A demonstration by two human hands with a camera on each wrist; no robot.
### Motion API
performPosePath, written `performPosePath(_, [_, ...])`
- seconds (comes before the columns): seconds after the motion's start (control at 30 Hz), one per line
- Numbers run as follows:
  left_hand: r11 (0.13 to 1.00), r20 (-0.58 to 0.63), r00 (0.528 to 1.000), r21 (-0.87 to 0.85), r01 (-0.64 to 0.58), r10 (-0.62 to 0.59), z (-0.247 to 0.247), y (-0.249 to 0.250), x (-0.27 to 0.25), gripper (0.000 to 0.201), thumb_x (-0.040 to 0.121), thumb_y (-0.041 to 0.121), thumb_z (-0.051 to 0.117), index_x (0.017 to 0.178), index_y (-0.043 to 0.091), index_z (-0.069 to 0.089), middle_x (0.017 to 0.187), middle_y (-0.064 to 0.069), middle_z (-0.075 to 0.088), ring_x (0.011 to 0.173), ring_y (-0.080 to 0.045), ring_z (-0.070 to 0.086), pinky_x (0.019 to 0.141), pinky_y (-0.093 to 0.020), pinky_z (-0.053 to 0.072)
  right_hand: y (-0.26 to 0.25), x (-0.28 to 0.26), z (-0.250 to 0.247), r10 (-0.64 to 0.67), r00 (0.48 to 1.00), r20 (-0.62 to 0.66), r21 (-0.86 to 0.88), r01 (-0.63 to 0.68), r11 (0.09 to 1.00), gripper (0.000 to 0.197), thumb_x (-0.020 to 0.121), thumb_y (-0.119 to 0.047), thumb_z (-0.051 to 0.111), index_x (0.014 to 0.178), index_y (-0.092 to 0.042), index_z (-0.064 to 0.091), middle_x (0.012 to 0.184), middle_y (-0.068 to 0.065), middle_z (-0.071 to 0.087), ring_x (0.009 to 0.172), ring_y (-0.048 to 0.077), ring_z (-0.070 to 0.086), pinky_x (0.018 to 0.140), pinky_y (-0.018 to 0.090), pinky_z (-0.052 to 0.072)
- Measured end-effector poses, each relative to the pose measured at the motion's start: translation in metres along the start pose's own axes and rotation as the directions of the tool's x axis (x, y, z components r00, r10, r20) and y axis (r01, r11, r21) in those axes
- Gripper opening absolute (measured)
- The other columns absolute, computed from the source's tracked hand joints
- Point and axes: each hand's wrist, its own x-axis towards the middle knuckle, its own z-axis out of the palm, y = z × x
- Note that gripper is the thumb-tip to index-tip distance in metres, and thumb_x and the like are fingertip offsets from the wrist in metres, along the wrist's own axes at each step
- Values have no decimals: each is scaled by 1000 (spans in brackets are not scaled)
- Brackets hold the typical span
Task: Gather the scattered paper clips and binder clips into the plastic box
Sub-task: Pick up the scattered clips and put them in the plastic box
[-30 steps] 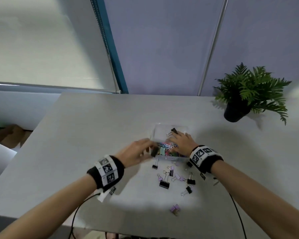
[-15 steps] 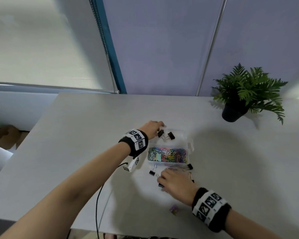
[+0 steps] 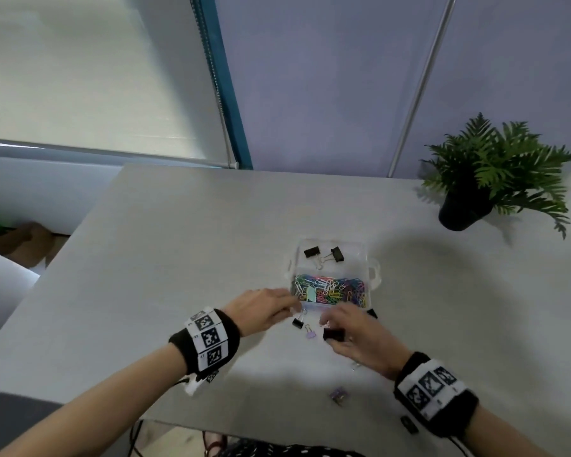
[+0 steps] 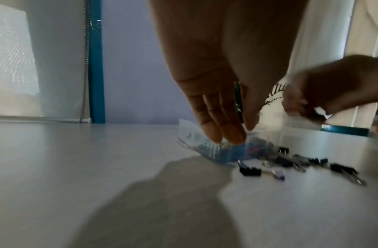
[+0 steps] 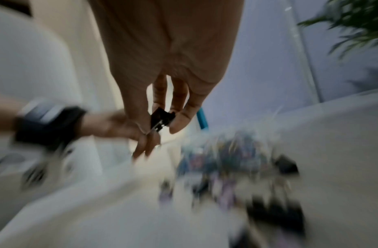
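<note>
Two black binder clips (image 3: 323, 253) are already lying in the far compartment of the plastic box (image 3: 373, 275), which is sitting near the middle of the table (image 3: 178, 242); the near compartment is holding a heap of coloured paper clips (image 3: 330, 290). More binder clips are lying scattered between the box and the table's near edge: a small black one (image 3: 297, 322), a lilac one (image 3: 310, 333), and a purple one (image 3: 338, 395) closest to that edge. The right hand (image 3: 360, 338) is pinching a black binder clip (image 5: 162, 118) between thumb and fingertips, just beside the box's near wall. The left hand (image 3: 264, 308) is hovering with fingers straight and loose, holding nothing, over the small black clip. These clips are likely handling as light, stiff little things; the folded steel body is probably giving a surer pinch than the thin wire loops, which may be swivelling and slipping. The box looks light enough to be sliding if nudged.
</note>
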Motion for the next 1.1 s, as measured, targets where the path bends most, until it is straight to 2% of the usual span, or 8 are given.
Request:
performPosePath(0.2, [990, 84, 995, 131, 46, -57, 36, 19, 3, 45, 97, 35, 39, 140, 25, 29, 131, -5, 43, 107, -23, 58, 84, -35, 54, 22, 55, -77, 197, 931, -307, 152, -156, 976, 16, 79, -12, 70, 92, -8, 61, 86, 3, 61, 74, 14, 57, 70, 8, 46])
performPosePath(0.37, [980, 68, 988, 154, 127, -139, 51, 34, 10, 46, 96, 32, 45, 138, 20, 29, 132, -10, 35, 112, -24, 50, 88, -34, 52, 48, 80, -71, 301, 887, -349, 226, -231, 946, 13, 80, -10, 68, 91, -6, 62, 82, 6, 61, 73, 16, 53, 67, 13, 42])
performPosePath(0.47, [977, 59, 984, 144, 157, -167, 52, 33, 12, 43, 97, 20, 42, 138, 19, 30, 133, -11, 36, 113, -24, 50, 87, -35, 53, 51, 73, -56, 306, 916, -261, 158, -272, 949, 18, 85, -15, 63, 100, -5, 60, 96, 8, 62, 85, 17, 57, 77, 24, 46])
performPosePath(0.57, [974, 97, 981, 169, 152, -170, 51, 32, 10, 45, 95, 11, 42, 138, 20, 29, 138, -13, 34, 114, -27, 51, 86, -37, 54, 49, 57, -45, 259, 949, -178, 36, -256, 966, 24, 88, -17, 58, 109, -6, 58, 108, 7, 60, 97, 16, 55, 87, 25, 48])
performPosePath(0.7, [967, 194, 959, 190, 168, -205, 41, 36, -1, 43, 95, 17, 39, 137, 18, 30, 128, -13, 43, 111, -31, 54, 83, -41, 50, 36, 20, -32, 127, 977, -174, -9, -131, 991, 17, 88, -11, 59, 104, -8, 61, 103, 5, 61, 84, 11, 56, 74, 6, 41])
performPosePath(0.83, [982, 217, 967, 158, 101, -134, 13, 51, -12, 40, 90, 21, 46, 129, 17, 37, 123, -8, 44, 105, -29, 54, 77, -37, 47, 19, -34, -3, -37, 999, 12, -130, 38, 991, 14, 89, -29, 48, 100, -26, 57, 99, -5, 60, 80, 5, 54, 65, 6, 37])
performPosePath(0.97, [989, 17, 999, 138, 49, -52, -25, 48, 10, 28, 94, 31, 45, 119, 18, 45, 117, -2, 50, 91, -16, 55, 67, -24, 40, 14, -69, 32, -148, 951, 271, -267, 222, 938, 20, 91, -40, 40, 107, -35, 51, 104, -9, 58, 97, 5, 49, 72, 19, 47])
performPosePath(1.1, [981, -119, 988, 158, 115, -97, -54, 27, 62, 26, 94, 30, 46, 115, 15, 48, 106, -5, 55, 78, -14, 49, 66, -23, 42, 7, -71, 48, -155, 940, 302, -372, 267, 889, 32, 79, -30, 43, 108, -41, 50, 106, -9, 63, 95, 7, 61, 68, 17, 50])
